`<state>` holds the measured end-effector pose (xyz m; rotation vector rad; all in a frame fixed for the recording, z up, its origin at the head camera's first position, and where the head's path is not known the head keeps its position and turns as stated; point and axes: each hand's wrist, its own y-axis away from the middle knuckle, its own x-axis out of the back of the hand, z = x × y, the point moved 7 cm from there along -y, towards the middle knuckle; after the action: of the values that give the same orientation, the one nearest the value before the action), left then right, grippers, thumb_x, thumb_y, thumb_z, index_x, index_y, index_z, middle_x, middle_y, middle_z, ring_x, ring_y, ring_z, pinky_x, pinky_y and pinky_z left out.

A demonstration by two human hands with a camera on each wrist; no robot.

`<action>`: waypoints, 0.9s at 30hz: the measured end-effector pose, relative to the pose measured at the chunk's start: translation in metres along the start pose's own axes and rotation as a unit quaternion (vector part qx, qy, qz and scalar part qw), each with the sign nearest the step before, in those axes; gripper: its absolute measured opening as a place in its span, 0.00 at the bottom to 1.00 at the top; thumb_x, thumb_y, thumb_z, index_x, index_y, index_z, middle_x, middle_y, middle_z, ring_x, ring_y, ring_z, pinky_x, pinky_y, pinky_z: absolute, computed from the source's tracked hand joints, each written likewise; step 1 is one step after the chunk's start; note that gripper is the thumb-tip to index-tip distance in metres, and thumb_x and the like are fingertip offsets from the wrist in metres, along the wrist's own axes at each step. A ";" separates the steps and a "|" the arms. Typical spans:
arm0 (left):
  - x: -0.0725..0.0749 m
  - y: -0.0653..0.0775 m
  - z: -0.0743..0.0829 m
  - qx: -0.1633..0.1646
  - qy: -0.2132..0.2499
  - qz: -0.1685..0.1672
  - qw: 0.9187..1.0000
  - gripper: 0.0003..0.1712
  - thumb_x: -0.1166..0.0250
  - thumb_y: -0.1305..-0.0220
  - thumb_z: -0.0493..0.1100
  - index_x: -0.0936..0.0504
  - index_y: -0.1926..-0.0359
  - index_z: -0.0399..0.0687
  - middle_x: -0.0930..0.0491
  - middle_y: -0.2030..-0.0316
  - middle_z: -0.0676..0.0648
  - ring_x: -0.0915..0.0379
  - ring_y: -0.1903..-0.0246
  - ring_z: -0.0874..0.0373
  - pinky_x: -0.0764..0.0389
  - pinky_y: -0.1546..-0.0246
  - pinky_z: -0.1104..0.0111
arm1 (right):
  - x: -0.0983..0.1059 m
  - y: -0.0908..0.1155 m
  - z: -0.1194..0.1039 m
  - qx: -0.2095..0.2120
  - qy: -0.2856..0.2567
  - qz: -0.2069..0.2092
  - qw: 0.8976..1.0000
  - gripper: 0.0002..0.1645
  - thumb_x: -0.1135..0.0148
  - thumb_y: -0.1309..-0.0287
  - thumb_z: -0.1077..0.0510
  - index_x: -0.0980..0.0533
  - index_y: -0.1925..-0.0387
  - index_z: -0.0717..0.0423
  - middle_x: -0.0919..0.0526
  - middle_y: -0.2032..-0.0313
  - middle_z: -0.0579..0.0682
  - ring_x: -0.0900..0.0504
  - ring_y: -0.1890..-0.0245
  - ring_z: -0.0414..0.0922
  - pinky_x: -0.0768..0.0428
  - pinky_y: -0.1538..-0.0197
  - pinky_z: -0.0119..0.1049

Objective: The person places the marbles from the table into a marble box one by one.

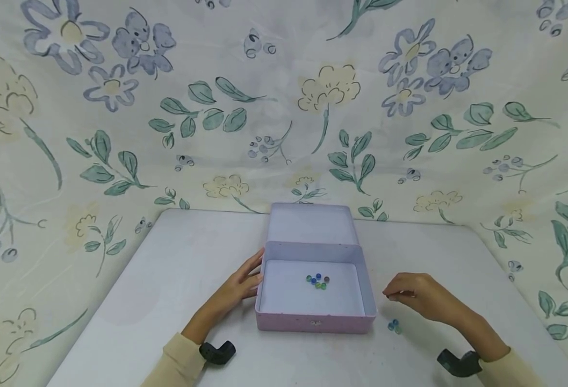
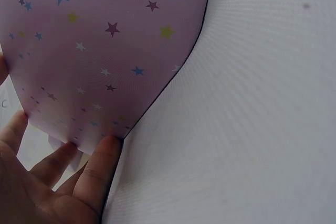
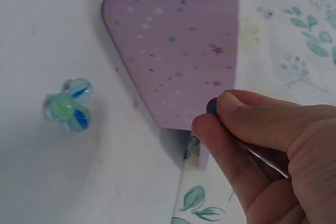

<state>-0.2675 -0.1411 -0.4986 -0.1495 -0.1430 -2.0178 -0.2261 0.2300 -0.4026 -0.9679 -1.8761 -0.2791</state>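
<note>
A pink box (image 1: 316,323) with its lid folded back stands on the table; stars dot its outer wall in the wrist views. Several marbles (image 1: 318,277), blue, green and one brownish, lie together on its pale floor. My left hand (image 1: 237,282) rests against the box's left side, fingertips touching the starry wall (image 2: 113,27). Right of the box, my right hand (image 1: 421,295) pinches a dark blue marble (image 3: 211,106) between thumb and fingertip, above the table. Nearer me on the table, 3 clear marbles (image 3: 71,106) with blue and green inside sit in a cluster.
The white table (image 1: 167,258) reaches back to a floral cloth (image 1: 284,134) hung behind it. The upright lid (image 1: 313,224) rises at the box's far edge. A black wrist band (image 1: 217,353) is on the left arm, another (image 1: 459,363) on the right.
</note>
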 end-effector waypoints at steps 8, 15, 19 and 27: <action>0.000 -0.001 0.002 -0.008 0.003 -0.006 1.000 0.37 0.50 0.22 0.49 0.55 0.20 0.70 0.58 0.20 0.41 0.51 0.25 0.33 0.26 0.35 0.46 | 0.012 -0.010 -0.009 0.022 -0.023 0.016 0.999 0.16 0.31 0.48 0.72 0.14 0.59 0.53 0.12 0.63 0.48 0.15 0.62 0.32 0.14 0.60 0.28; 0.000 -0.001 0.002 -0.008 0.005 -0.005 1.000 0.36 0.50 0.22 0.49 0.55 0.21 0.71 0.58 0.20 0.41 0.51 0.25 0.33 0.26 0.36 0.45 | 0.016 -0.029 -0.017 0.011 -0.028 -0.001 1.000 0.14 0.31 0.45 0.70 0.15 0.58 0.55 0.12 0.61 0.48 0.15 0.61 0.34 0.15 0.58 0.28; 0.001 -0.001 0.001 -0.003 0.005 0.000 1.000 0.36 0.50 0.22 0.49 0.55 0.21 0.70 0.58 0.20 0.41 0.51 0.25 0.33 0.26 0.36 0.45 | 0.013 -0.041 -0.023 0.032 -0.029 -0.004 0.999 0.12 0.32 0.43 0.69 0.15 0.57 0.55 0.12 0.61 0.48 0.14 0.61 0.41 0.14 0.57 0.29; 0.000 0.000 0.000 0.001 0.000 0.003 1.000 0.36 0.51 0.22 0.47 0.55 0.21 0.71 0.58 0.20 0.41 0.51 0.25 0.33 0.26 0.36 0.45 | 0.005 -0.065 -0.031 0.027 -0.017 -0.022 0.999 0.15 0.32 0.44 0.69 0.14 0.56 0.52 0.13 0.61 0.44 0.16 0.61 0.36 0.15 0.56 0.27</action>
<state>-0.2679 -0.1414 -0.4983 -0.1481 -0.1454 -2.0119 -0.2536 0.1725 -0.3694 -0.9009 -1.9284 -0.2374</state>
